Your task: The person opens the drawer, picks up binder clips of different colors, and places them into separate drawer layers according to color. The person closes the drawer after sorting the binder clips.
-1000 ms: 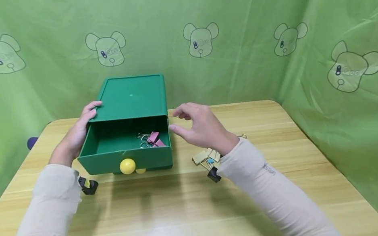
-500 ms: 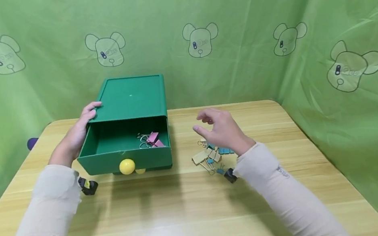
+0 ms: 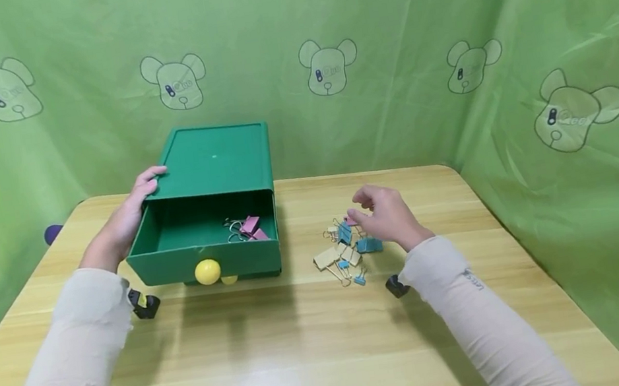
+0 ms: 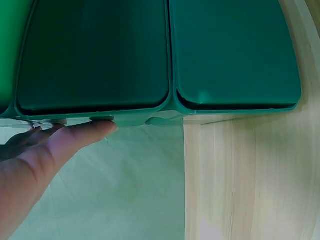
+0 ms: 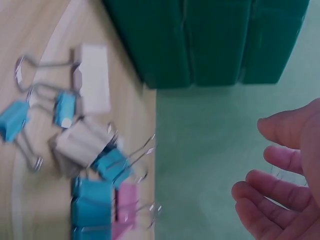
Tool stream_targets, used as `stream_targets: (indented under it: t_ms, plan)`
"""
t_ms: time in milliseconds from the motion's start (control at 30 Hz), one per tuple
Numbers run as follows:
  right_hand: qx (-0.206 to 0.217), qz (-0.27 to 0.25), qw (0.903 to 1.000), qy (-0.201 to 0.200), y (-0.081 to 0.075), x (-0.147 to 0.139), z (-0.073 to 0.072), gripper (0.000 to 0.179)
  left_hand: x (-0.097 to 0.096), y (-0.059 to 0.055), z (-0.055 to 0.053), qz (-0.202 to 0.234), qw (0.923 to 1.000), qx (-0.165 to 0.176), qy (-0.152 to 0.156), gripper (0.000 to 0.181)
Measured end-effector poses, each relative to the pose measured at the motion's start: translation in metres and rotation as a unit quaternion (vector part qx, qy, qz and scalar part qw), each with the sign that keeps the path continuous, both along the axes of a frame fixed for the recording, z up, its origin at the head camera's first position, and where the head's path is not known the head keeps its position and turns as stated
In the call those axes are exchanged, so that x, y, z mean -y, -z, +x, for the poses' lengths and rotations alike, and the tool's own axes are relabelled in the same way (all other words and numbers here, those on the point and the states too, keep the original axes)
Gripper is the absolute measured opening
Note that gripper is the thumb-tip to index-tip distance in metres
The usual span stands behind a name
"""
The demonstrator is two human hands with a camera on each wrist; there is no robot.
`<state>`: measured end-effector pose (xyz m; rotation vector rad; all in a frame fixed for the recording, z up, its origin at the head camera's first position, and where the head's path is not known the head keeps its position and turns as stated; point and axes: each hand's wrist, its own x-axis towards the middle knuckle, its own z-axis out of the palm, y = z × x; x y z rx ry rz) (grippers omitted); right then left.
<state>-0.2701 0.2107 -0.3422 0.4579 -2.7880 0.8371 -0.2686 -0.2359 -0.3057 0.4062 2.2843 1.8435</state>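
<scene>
A green drawer box (image 3: pixel 214 160) stands on the table with its top drawer (image 3: pixel 161 268) pulled out. Pink binder clips (image 3: pixel 252 223) lie at the drawer's right side. My left hand (image 3: pixel 127 217) rests against the left side of the box, one finger straight along its edge in the left wrist view. Over a pile of binder clips, my right hand (image 3: pixel 387 213) hovers with fingers loosely bent and nothing between them in the right wrist view. A pink binder clip (image 5: pixel 127 202) lies in the pile beside a large blue clip (image 3: pixel 369 245) and cream clips (image 3: pixel 327 258).
A yellow knob (image 3: pixel 208 272) sticks out from the drawer front. Green cloth (image 3: pixel 388 74) with bear drawings hangs behind and beside the wooden table (image 3: pixel 311 366). A black camera mount (image 3: pixel 146 305) shows below each wrist.
My right hand has moved right and down, from beside the open drawer to the clip pile, uncovering several clips. The left hand and the box have stayed put.
</scene>
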Motion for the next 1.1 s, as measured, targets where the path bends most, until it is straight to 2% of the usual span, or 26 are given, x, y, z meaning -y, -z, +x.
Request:
stream_targets:
  t_ms: [400,567,800,967,1100]
  plan:
    - [0.055,0.012,0.9975,0.043,0.02,-0.033,-0.016,0.03,0.001,0.0,-0.003,0.0,1.0,-0.005,0.002,0.052]
    - [0.096,0.021,0.9937,0.053,0.03,-0.046,-0.023,0.04,0.002,0.002,-0.003,-0.003,1.0,0.001,0.002,0.054]
    - [0.161,0.075,0.9839,0.019,0.045,-0.056,-0.031,0.051,0.002,0.003,-0.001,0.0,1.0,0.007,0.0,0.052]
    - [0.177,0.103,0.9788,0.004,0.053,-0.056,-0.033,0.06,0.001,0.003,-0.001,-0.001,1.0,0.006,-0.002,0.051]
    - [0.176,0.131,0.9757,-0.005,0.057,-0.056,-0.036,0.058,0.001,0.003,-0.001,-0.002,1.0,0.004,-0.003,0.051]
